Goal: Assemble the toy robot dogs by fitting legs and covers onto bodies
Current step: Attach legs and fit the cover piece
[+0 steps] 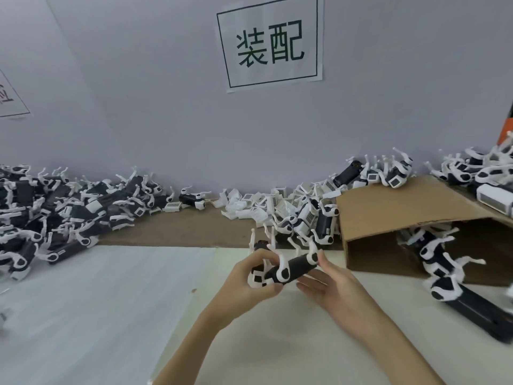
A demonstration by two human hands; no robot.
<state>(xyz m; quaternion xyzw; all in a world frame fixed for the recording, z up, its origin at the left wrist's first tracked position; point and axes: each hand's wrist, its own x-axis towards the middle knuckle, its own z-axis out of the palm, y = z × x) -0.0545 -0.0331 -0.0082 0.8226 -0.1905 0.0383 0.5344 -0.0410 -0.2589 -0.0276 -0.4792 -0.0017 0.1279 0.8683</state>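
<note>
Our left hand [251, 282] clamps the dog body [288, 269], black tube with white legs up, above the white surface [97, 301]; right hand [330, 284] open, fingertips touching its end. Wall sign [270, 41] reads "装配". Loose white covers [249, 205] lie behind.
</note>
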